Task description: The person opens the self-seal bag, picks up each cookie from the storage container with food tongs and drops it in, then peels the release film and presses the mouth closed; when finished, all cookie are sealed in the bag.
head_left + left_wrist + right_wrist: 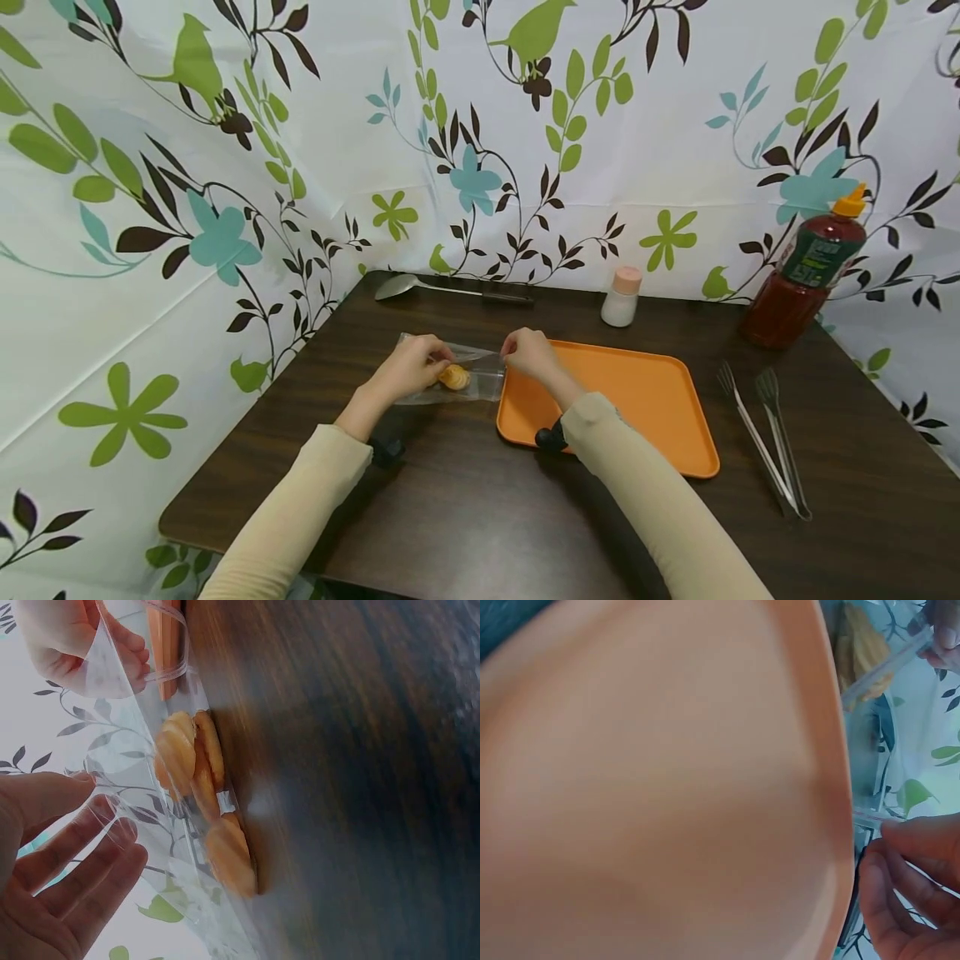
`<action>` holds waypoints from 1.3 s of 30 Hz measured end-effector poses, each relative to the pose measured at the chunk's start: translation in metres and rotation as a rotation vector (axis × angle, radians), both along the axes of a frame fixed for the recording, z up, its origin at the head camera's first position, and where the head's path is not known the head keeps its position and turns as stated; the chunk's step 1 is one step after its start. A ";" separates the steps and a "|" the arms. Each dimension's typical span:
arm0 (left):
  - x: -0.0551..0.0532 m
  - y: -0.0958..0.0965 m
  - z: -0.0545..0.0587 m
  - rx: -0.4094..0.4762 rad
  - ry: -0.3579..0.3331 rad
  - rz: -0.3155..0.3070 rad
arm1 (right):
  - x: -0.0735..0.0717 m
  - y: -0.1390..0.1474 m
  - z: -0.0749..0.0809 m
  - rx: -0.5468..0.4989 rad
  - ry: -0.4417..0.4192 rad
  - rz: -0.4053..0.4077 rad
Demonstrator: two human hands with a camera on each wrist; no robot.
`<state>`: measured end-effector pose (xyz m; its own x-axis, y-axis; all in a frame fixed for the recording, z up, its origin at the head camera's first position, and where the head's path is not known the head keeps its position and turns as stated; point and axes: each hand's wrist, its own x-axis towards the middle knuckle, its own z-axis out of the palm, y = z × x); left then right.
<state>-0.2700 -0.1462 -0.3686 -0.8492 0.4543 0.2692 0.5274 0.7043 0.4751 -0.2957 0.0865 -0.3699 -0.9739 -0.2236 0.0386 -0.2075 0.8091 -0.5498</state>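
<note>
A clear zip bag (486, 385) lies on the dark table, left of the orange tray (637, 392). Inside it show golden-brown, ridged pastry-like pieces (176, 754), some overlapping, next to a small white packet (226, 801). My left hand (414, 367) pinches the upper film between thumb and fingertips, lifting it off the pieces in the left wrist view. At the bag's right end, beside the tray's rim, my right hand (534, 354) pinches the zip edge (870, 819) between thumb and forefinger. The bag's mouth gapes in the left wrist view.
Along the back are a ladle (401, 286) with a dark handle and a pink-capped shaker (622, 297). A tall bottle of red-brown liquid (806, 279) stands at the back right. Metal tongs (780, 450) lie right of the tray. A patterned cloth (480, 125) hangs behind.
</note>
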 end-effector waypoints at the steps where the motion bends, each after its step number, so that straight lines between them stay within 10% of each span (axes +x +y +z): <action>1: 0.000 0.000 -0.001 -0.001 -0.004 -0.002 | 0.000 0.000 -0.001 -0.010 0.007 -0.008; 15: -0.004 0.008 -0.001 -0.078 -0.083 -0.036 | 0.001 -0.007 -0.005 -0.220 0.007 0.003; 26: -0.041 0.045 0.007 -0.153 -0.185 -0.057 | -0.001 -0.011 0.001 -0.274 0.029 -0.015; 39: -0.043 0.045 -0.002 -0.001 -0.181 -0.083 | 0.003 -0.007 -0.001 -0.295 0.060 -0.038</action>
<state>-0.3130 -0.1007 -0.3711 -0.8432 0.5252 0.1147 0.4897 0.6625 0.5668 -0.2931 0.0800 -0.3714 -0.9755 -0.1573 0.1538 -0.2188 0.6240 -0.7502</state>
